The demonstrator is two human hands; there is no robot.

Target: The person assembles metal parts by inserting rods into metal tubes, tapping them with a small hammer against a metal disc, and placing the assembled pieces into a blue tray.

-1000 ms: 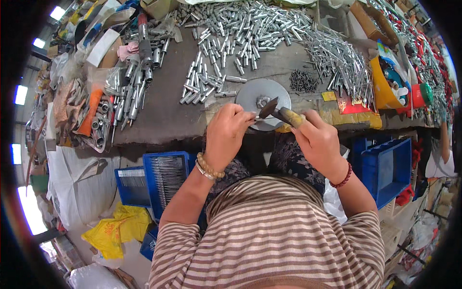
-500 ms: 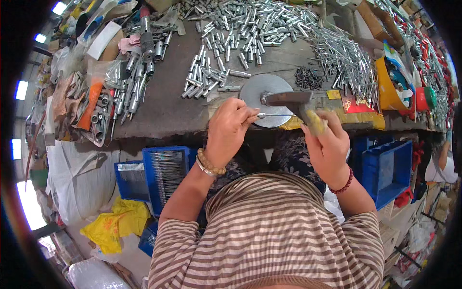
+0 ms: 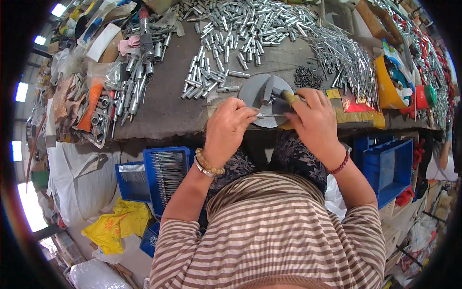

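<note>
My left hand (image 3: pixel 226 126) pinches a small silver metal sleeve (image 3: pixel 260 116) from which a thin metal rod (image 3: pixel 275 115) runs to the right. Below the sleeve and rod lies a round grey metal disc (image 3: pixel 249 91) at the bench's near edge. My right hand (image 3: pixel 316 120) is closed round the yellow handle of a hammer (image 3: pixel 267 90), whose dark head is over the disc. The right fingertips, somewhat blurred, are close to the rod's right end; whether they touch it I cannot tell.
Silver metal sleeves (image 3: pixel 250 29) lie heaped at the back of the bench, with thin rods (image 3: pixel 344 62) right of them. Small dark screws or pins (image 3: pixel 306 77) sit behind the disc. Tools (image 3: pixel 130 91) crowd the left; a yellow container (image 3: pixel 388 84) stands right. Blue bins (image 3: pixel 168 176) are below.
The hammer has swung left and its head has turned over the disc. My right hand has moved slightly left and up, its fingers nearer the rod. My left hand has barely moved.
</note>
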